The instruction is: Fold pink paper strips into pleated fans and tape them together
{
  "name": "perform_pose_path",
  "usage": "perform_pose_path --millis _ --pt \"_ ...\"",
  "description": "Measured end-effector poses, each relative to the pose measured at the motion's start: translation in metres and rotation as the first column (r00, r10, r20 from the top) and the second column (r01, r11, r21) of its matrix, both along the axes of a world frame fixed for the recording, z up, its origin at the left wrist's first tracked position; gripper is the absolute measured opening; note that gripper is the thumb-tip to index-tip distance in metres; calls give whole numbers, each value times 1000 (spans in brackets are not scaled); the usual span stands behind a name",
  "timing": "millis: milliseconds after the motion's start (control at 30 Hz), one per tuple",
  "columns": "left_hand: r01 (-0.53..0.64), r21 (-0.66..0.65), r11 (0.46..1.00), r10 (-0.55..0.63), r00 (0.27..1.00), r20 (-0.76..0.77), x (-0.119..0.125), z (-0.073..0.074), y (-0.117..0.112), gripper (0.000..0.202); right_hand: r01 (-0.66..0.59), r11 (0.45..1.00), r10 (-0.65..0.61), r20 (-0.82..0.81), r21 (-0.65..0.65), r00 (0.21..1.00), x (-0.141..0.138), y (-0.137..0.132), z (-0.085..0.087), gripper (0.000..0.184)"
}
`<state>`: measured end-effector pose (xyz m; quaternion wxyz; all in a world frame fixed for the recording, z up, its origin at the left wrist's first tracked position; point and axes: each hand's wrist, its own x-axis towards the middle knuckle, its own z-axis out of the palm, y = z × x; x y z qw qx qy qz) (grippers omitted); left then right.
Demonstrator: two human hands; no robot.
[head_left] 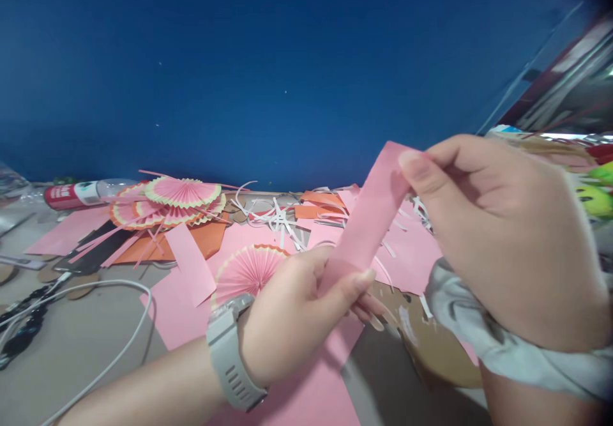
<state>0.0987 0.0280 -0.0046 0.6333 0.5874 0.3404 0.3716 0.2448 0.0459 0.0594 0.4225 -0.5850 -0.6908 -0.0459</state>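
Both of my hands hold one pink paper strip above the table. My left hand, with a grey watch on its wrist, pinches the strip's lower end. My right hand pinches the upper end between thumb and fingers. A grey scrunchie sits on my right wrist. Below the hands lie pink paper sheets and a folded pink paper fan.
A stack of pink pleated rosettes with yellow edges lies at the left on orange paper. White paper trimmings are scattered behind. A bottle lies on its side at far left. A white cable crosses the grey table. A blue wall stands behind.
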Motion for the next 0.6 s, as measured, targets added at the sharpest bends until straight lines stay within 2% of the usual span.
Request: perform_pose_path --millis 200,600 --pt "-11 -35 999 12 999 35 2 -7 0 25 14 999 -15 19 30 1000 4 -1 2 27" --pt "-16 -105 994 29 992 124 8 -9 -3 23 61 998 -58 -98 30 994 -8 -2 0 25"
